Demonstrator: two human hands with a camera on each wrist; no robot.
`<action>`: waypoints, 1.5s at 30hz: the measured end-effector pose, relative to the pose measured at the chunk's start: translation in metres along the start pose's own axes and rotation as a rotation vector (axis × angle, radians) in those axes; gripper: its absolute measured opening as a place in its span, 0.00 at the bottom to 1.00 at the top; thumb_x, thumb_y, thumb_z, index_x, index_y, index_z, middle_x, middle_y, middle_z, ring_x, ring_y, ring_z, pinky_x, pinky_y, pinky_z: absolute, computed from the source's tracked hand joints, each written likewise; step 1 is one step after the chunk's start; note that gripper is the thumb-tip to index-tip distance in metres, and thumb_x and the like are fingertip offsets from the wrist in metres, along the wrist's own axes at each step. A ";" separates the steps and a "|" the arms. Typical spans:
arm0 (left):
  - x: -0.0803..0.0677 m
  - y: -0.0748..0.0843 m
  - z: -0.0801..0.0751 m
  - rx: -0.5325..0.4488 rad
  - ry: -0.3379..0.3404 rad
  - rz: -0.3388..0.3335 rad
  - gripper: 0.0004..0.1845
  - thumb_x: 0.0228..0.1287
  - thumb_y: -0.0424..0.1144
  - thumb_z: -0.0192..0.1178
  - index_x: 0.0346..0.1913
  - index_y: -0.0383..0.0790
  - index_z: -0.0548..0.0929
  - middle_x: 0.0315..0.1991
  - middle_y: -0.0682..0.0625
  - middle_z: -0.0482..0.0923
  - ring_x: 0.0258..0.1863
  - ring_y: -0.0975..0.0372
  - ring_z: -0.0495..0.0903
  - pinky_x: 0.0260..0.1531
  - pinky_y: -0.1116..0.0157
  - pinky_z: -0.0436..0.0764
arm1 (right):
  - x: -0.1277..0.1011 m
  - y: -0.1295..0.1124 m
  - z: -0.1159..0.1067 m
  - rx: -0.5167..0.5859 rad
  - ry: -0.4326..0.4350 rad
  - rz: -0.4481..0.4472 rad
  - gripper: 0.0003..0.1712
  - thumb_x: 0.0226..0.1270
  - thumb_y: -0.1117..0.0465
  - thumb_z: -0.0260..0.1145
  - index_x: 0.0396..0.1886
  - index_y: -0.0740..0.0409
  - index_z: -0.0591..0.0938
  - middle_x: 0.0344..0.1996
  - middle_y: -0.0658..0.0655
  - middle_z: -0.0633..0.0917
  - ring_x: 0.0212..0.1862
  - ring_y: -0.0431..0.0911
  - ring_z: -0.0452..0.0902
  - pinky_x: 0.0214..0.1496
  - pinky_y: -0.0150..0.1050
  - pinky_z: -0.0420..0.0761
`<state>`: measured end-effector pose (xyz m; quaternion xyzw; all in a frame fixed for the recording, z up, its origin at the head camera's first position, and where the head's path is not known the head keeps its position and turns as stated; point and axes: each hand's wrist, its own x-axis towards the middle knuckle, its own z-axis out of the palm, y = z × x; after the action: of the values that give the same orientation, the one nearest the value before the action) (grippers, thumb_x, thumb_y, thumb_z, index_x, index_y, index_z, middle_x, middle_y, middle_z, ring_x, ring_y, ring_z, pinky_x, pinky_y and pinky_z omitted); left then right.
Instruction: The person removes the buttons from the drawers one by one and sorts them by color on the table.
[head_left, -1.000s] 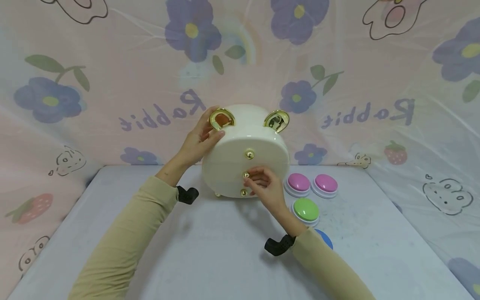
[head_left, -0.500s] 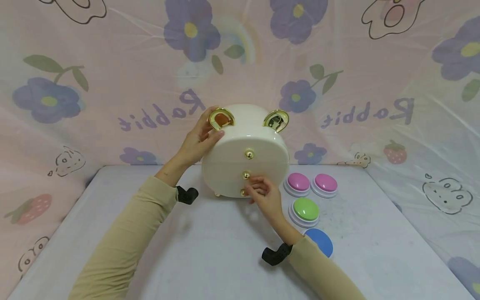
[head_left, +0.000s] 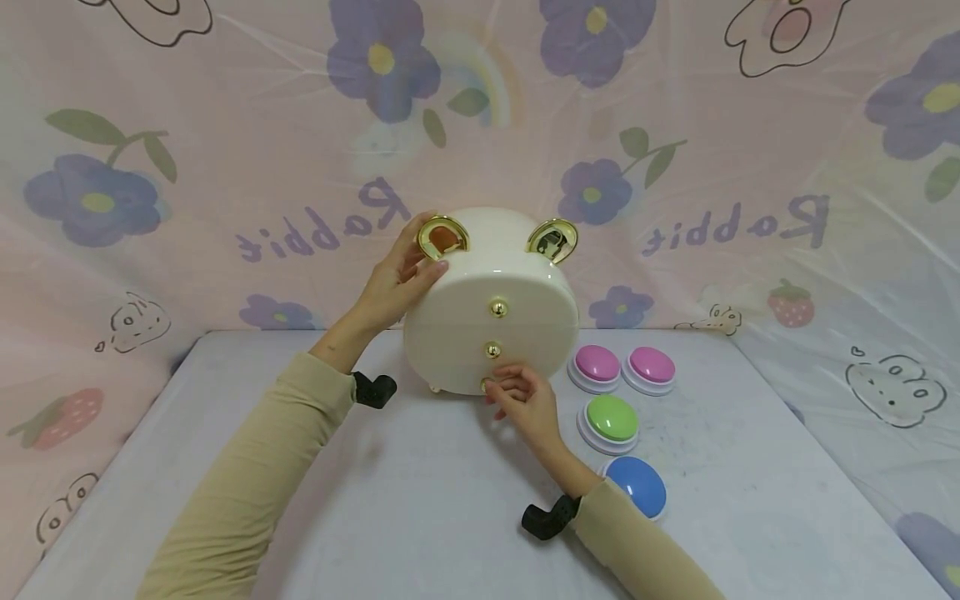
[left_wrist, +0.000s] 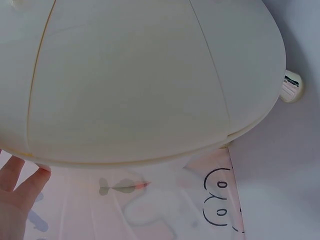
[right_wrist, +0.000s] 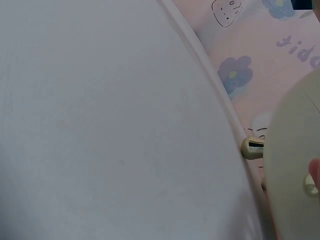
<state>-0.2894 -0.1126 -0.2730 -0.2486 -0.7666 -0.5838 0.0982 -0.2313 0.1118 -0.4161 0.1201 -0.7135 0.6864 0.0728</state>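
Observation:
A white rounded drawer box (head_left: 447,329) with two gold-rimmed ears stands upright at the back of the table. Its front carries a top knob (head_left: 498,308), a middle knob (head_left: 492,350) and a bottom knob (head_left: 485,385), all gold. My left hand (head_left: 395,279) holds the box's upper left corner, its thumb on the front edge and its fingers behind the left ear (head_left: 442,238). Low on the front, my right hand (head_left: 534,410) pinches the bottom knob, which it partly covers. The left wrist view shows thin seams across the front panel (left_wrist: 130,90), with no visible gap.
Right of the box lie two pink push buttons (head_left: 597,364), (head_left: 652,367), a green button (head_left: 611,418) and a blue button (head_left: 637,487) near my right sleeve. A white cloth covers the table (head_left: 420,517). Behind hangs a flower-printed curtain (head_left: 285,150).
My right hand has moved down from the middle knob to the bottom knob, and more of the blue button now shows. My left hand and the box have stayed in place.

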 end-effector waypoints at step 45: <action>0.001 -0.005 -0.001 0.059 0.009 0.001 0.35 0.68 0.42 0.58 0.73 0.66 0.54 0.66 0.44 0.69 0.69 0.52 0.65 0.69 0.47 0.59 | -0.002 0.020 0.014 -0.326 0.203 -0.189 0.09 0.51 0.66 0.75 0.29 0.59 0.82 0.27 0.56 0.87 0.29 0.47 0.84 0.28 0.27 0.79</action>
<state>-0.2929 -0.1144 -0.2769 -0.2434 -0.7829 -0.5620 0.1093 -0.2341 0.0982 -0.4365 0.1035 -0.7896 0.5608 0.2267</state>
